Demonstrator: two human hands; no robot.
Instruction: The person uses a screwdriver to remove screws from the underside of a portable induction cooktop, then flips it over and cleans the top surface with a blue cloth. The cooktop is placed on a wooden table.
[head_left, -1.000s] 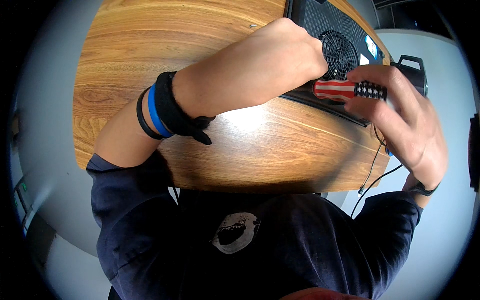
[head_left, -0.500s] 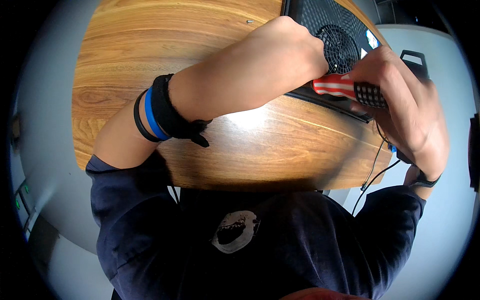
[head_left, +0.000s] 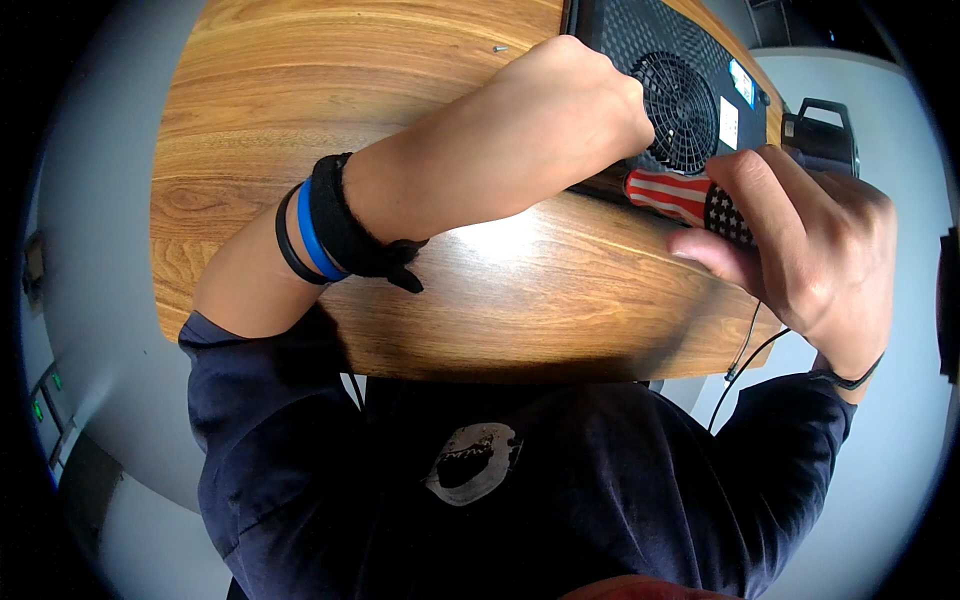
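A black perforated device (head_left: 650, 40) with a round fan grille (head_left: 685, 110) lies at the far right of the wooden table (head_left: 330, 110). My left hand (head_left: 575, 105), with black and blue bands on its wrist, is curled into a fist at the device's near edge. A screwdriver with a red-and-white striped, starred handle (head_left: 680, 197) lies level along that edge, and its front end runs in under the fist. My right hand (head_left: 805, 250) wraps the handle's rear end, thumb below it. The shaft and tip are hidden.
A small screw (head_left: 498, 47) lies on the table beyond my left hand. A black box with a carry handle (head_left: 822, 135) stands past the table's right edge. A thin dark cable (head_left: 745, 350) hangs off the table's right corner. Grey floor surrounds the table.
My right hand has closed more fully around the screwdriver handle and turned a little. The left fist has stayed at the device's edge.
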